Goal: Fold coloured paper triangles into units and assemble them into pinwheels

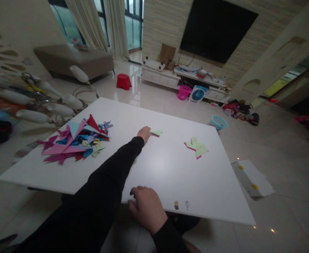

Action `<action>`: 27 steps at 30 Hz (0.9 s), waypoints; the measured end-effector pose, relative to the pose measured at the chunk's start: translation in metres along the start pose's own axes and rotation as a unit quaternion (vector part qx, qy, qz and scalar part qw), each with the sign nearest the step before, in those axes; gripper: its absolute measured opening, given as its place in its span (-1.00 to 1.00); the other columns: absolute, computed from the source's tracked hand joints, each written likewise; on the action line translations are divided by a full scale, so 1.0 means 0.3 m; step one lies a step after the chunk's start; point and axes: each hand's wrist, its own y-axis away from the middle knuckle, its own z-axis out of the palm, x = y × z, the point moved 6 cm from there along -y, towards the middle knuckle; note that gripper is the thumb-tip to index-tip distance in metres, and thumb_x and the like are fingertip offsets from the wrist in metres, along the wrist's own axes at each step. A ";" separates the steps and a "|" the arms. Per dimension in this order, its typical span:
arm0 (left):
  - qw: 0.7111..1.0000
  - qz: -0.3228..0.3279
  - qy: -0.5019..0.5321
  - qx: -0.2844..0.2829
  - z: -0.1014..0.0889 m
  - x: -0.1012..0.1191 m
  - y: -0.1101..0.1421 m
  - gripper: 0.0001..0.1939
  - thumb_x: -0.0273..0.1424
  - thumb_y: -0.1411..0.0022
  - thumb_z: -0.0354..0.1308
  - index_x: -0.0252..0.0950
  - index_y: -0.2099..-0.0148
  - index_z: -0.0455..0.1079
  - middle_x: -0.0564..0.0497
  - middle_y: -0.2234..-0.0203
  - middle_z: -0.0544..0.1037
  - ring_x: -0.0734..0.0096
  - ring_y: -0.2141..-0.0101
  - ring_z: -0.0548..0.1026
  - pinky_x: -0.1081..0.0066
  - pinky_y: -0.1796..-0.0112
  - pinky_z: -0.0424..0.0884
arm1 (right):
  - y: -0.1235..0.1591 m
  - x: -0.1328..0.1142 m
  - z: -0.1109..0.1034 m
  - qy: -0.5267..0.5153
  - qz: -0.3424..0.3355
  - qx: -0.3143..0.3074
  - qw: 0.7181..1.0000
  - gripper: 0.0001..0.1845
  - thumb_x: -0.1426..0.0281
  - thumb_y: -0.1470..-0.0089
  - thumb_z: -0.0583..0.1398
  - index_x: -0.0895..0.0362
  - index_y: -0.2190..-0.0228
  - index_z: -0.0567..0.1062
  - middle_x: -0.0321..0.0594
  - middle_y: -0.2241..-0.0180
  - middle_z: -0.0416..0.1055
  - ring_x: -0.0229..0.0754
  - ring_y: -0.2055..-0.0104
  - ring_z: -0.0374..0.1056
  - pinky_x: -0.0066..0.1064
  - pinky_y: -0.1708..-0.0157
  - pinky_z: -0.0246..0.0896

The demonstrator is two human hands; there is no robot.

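My left hand [144, 134] reaches across the white table [167, 172], its fingers closed at the left end of a small folded paper piece [157, 133], pale green with a dark pink edge. By the table's near edge is my right hand [149, 207], holding nothing I can see, its thumb and forefinger apart and loosely bent. A larger green and pink origami piece [196, 147] lies flat on the right side. To the left of my left arm spreads a heap of folded paper pieces [74, 140] in pink, red, blue, purple and green.
Two small stickers or flat bits [176, 205] lie near the table's front edge. A lamp with several white shades [33, 116] stands at the left. On the floor are a red stool [123, 81], a blue basket [219, 122] and a white box [252, 179].
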 end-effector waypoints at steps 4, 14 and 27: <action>0.999 0.052 -0.010 -0.002 0.038 -0.016 0.075 -0.71 -0.60 -0.29 -0.02 -0.45 0.06 0.49 -0.31 0.02 0.51 0.18 -0.02 0.44 0.27 -0.07 0.34 | -0.016 -0.027 0.023 0.013 -0.010 -0.017 1.000 -0.72 0.38 -0.15 0.15 0.10 0.11 0.55 -0.08 0.17 0.58 0.03 0.13 0.50 -0.23 0.18 0.25; 0.992 0.103 -0.054 0.056 -0.267 -0.231 0.350 -0.62 -0.57 -0.18 0.04 -0.31 -0.04 0.45 -0.18 -0.04 0.47 0.15 -0.09 0.43 0.20 -0.16 0.34 | -0.013 -0.072 0.037 0.024 -0.026 -0.037 0.999 -0.70 0.41 -0.17 0.13 0.11 0.09 0.54 -0.11 0.13 0.57 -0.01 0.06 0.48 -0.27 0.08 0.26; 0.973 -0.140 -0.074 0.170 -0.747 -0.785 0.544 -0.77 -0.55 -0.10 0.11 -0.38 0.17 0.48 -0.15 0.23 0.47 0.16 0.15 0.41 0.27 -0.01 0.29 | -0.036 -0.071 0.072 0.029 -0.035 -0.029 0.999 -0.70 0.41 -0.16 0.14 0.12 0.09 0.55 -0.10 0.13 0.57 0.01 0.05 0.47 -0.26 0.06 0.26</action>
